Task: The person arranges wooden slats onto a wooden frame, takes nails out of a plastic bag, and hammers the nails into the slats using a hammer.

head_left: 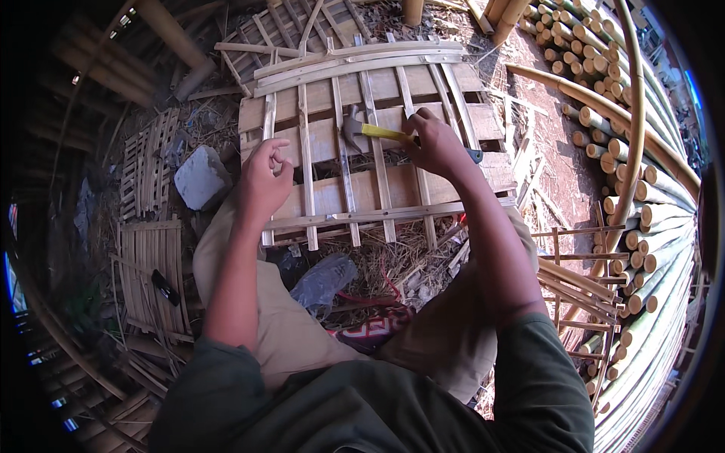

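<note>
Head view: right hand at 1 o'clock, closed round yellow-handled hammer at 12, head toward 9. Left hand at 10, fingers curled, can't tell if holding anything. Slatted frame at 12, beneath hammer. Bamboo poles at 3.

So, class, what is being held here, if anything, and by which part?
The right grip holds the hammer by its handle, behind the yellow stretch. Whether the left grip pinches anything small cannot be told.
</note>
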The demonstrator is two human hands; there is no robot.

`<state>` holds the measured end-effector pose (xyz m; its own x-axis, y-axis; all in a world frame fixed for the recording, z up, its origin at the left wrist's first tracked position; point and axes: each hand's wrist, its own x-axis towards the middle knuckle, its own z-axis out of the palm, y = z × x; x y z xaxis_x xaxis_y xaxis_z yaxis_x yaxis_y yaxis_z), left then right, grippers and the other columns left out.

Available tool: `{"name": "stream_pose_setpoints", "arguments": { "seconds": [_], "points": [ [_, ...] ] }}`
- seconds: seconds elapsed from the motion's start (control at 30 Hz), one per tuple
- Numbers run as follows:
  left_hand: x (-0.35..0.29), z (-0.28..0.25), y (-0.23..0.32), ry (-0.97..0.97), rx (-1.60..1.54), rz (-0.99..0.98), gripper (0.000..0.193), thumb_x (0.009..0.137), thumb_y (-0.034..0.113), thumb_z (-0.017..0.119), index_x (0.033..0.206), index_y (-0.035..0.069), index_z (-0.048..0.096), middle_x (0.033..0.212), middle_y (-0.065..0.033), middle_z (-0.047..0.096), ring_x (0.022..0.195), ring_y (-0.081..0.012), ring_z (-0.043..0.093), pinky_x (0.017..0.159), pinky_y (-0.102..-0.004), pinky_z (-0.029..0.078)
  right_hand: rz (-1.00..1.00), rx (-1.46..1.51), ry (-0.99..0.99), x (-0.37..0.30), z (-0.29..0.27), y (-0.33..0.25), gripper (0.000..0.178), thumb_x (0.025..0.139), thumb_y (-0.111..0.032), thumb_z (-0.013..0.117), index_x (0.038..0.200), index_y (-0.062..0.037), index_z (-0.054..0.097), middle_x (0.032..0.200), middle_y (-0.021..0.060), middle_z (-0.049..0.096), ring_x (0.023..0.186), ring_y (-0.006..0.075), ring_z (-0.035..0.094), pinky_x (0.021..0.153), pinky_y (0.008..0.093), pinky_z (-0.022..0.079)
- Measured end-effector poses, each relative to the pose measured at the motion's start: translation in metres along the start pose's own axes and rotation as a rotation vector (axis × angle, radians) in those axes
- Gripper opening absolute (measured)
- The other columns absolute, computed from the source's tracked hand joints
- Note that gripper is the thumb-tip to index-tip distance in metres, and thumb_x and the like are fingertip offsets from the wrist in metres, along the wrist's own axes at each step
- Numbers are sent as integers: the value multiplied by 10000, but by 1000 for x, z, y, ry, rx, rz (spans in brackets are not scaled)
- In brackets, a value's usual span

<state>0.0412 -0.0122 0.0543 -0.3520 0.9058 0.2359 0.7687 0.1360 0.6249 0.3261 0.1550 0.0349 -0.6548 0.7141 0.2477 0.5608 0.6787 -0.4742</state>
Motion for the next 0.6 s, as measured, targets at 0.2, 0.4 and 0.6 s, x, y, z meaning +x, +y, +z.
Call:
{"name": "stream_pose_setpoints", "arguments": {
  "seconds": [0.2, 0.4, 0.6],
  "points": [
    [-22, 9, 67, -371, -361, 261, 208, 846, -18, 594, 1044, 23, 647, 873, -38, 601, 802, -123, 561, 719, -263, 439, -90, -61, 20, -10, 8, 8, 58, 784, -92, 658, 795, -35, 660, 853, 157, 636, 844, 350, 636, 771, 442, 518],
    [-17, 67, 102, -262, -277, 404, 210, 862, -41, 510, 1043, -9, 611, 1092, -160, 595, 1076, -322, 594, 977, -379, 448, 34, -126, 26, -17, 1, 5, 140, 817, -166, 641, 804, -28, 660, 850, 159, 645, 860, 346, 643, 790, 465, 505],
    [20, 158, 170, -241, -112, 496, 316, 828, -37, 504, 1141, -56, 540, 1185, -202, 562, 1177, -378, 523, 1032, -424, 404, 554, -266, 359, -22, -40, 22, 215, 876, -239, 607, 794, -46, 656, 761, 159, 678, 758, 342, 663, 743, 496, 443]
  ]
}}
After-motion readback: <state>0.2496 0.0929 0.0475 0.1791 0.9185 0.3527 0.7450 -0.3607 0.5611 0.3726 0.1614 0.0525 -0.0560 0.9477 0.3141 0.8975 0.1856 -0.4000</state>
